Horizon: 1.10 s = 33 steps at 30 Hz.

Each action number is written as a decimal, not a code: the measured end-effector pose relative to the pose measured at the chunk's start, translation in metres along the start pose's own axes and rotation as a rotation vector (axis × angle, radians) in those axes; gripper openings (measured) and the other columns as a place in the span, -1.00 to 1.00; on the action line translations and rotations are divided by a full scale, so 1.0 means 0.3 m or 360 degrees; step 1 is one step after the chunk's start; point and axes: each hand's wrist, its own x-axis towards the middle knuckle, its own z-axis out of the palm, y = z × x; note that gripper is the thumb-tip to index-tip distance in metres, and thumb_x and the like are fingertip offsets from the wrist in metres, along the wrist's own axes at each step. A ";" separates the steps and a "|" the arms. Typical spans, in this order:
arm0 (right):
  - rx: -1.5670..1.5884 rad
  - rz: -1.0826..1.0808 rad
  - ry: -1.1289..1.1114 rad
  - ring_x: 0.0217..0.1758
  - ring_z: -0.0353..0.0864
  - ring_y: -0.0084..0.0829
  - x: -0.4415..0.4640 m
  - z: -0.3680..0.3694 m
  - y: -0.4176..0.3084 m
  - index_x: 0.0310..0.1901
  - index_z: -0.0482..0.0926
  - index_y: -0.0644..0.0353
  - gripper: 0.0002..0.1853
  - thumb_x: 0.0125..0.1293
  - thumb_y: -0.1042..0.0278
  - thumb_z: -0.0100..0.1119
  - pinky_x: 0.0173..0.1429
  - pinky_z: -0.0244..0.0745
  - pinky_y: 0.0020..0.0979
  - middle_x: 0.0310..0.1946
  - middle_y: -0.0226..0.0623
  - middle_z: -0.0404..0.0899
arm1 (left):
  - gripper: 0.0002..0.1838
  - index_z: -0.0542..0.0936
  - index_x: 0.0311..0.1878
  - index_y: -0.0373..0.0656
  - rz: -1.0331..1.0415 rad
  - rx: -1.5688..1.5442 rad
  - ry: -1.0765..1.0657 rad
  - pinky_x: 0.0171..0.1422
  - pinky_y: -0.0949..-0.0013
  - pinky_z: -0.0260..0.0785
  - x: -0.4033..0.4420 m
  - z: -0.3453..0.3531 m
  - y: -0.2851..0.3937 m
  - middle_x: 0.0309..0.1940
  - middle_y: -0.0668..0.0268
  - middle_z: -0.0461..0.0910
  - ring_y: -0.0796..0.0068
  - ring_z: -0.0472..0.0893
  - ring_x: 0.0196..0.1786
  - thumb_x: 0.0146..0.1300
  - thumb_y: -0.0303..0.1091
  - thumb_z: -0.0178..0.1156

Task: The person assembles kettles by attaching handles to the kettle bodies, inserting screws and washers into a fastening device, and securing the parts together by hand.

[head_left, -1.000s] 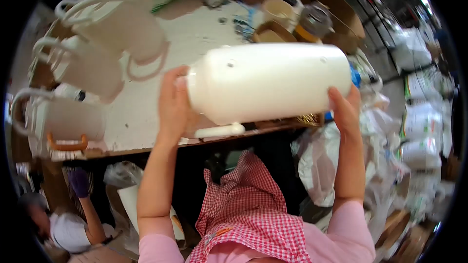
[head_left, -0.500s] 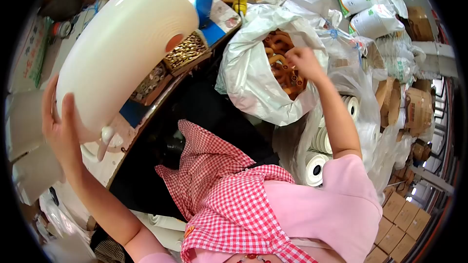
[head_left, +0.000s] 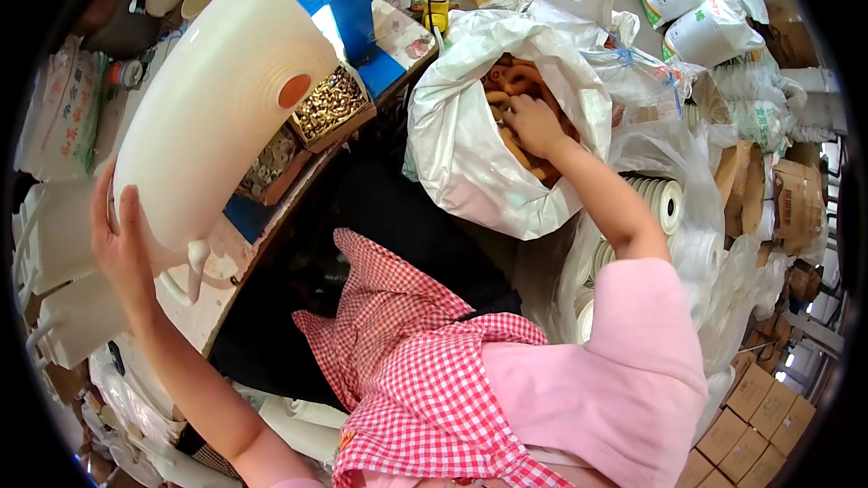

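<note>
A large, curved white plastic vessel [head_left: 208,117] with a round orange hole in its wall and a small white handle leans over the bench on the left. My left hand [head_left: 124,239] grips its lower end, thumb on one side and fingers on the other. An open white woven sack [head_left: 461,163] holds many brown, curved, ring-like pieces [head_left: 520,81]. Inside the sack's mouth is my right hand [head_left: 535,126], its fingers curled down onto one of the lighter brown pieces. The fingertips are partly hidden among the pieces.
Beside the vessel on the bench are a box of brass-coloured fittings [head_left: 330,104], a box of small metal parts [head_left: 271,163] and a blue machine [head_left: 348,9]. White spools [head_left: 667,206] in plastic stand right of the sack. Cartons [head_left: 750,420] are stacked at lower right.
My right hand has moved down and left, deeper into the sack. The vessel has shifted slightly left and tilted, so more of its orange hole shows; my left hand stays on it.
</note>
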 end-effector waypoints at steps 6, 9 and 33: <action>0.0727 0.0374 0.0892 -0.12 0.60 0.08 -0.161 -0.158 -0.050 -0.09 0.51 0.09 -0.69 0.10 0.41 0.29 -0.10 0.51 -0.03 -0.16 -0.10 0.55 | -0.54 0.50 0.36 -0.24 -0.0048 -0.0150 -0.0053 0.48 0.33 0.22 0.000 -0.011 -0.049 0.31 0.15 0.52 0.35 0.48 0.34 0.48 -0.25 0.18; 0.0833 0.0444 0.1039 -0.16 0.60 0.07 -0.175 -0.238 -0.082 -0.10 0.52 0.14 -0.73 0.12 0.47 0.25 -0.13 0.50 -0.09 -0.20 -0.08 0.57 | -0.53 0.49 0.36 -0.24 -0.0054 -0.0222 -0.0044 0.48 0.34 0.22 -0.003 0.006 -0.042 0.32 0.15 0.51 0.36 0.47 0.35 0.48 -0.25 0.19; 0.1773 -0.0862 0.0251 -0.51 0.39 -0.71 0.106 -1.146 -0.767 -0.05 0.47 0.23 -0.85 0.44 0.38 0.09 -0.40 0.33 -0.60 -0.48 -0.47 0.46 | -0.42 0.58 0.18 -0.14 0.0070 0.0232 0.0156 0.39 0.16 0.32 -0.049 -0.033 0.051 0.14 0.14 0.61 0.13 0.53 0.26 0.17 0.00 0.37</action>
